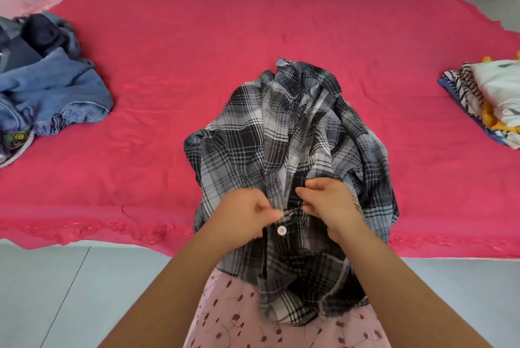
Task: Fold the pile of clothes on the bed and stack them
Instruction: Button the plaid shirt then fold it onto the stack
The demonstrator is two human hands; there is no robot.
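Plaid shirt [284, 133] in both hands' [247, 215] [329, 202] grip

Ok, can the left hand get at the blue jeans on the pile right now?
Probably not yet: the left hand is pinching the plaid shirt near its white button. Nothing lies on the bedspread between it and the blue jeans, so once it lets go the way looks free.

Open bedspread [197, 38] beyond and either side of the shirt [281, 136]; blocked far left by pile [47, 88], far right by stack [489, 99].
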